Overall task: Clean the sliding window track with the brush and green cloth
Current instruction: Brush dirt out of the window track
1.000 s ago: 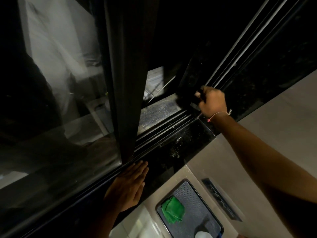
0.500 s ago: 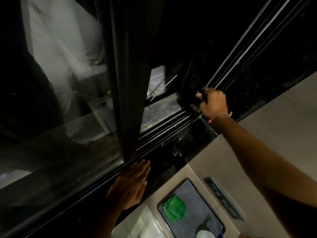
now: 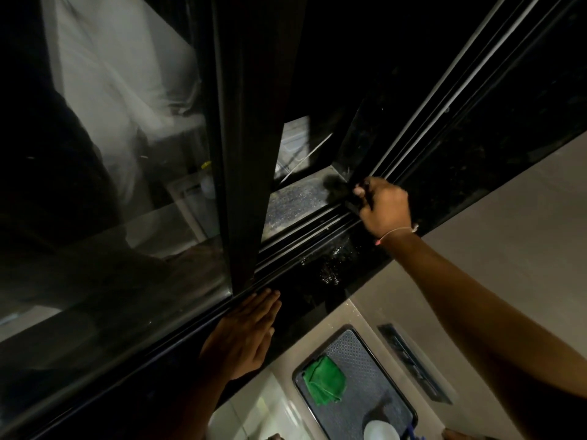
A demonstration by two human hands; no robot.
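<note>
My right hand [image 3: 384,206] grips a dark brush [image 3: 338,187] whose bristles rest in the far corner of the sliding window track [image 3: 305,236]. The track's black rails run diagonally between the dark stone sill [image 3: 320,281] and a dusty outer ledge [image 3: 295,201]. Flat on the sill, fingers together, lies my left hand [image 3: 244,335], beside the foot of the sliding sash frame [image 3: 251,154]. The green cloth [image 3: 324,381] sits crumpled on a grey mat [image 3: 365,385] below the sill.
The sash glass [image 3: 111,185] fills the left and reflects a lit room. A white round object [image 3: 381,431] sits at the mat's lower edge. A slotted vent [image 3: 413,363] is set in the beige surface to the right. Vertical frame rails [image 3: 444,106] rise at upper right.
My right hand has pushed the brush slightly left, out onto the corner of the dusty ledge. My left hand stays flat on the sill.
</note>
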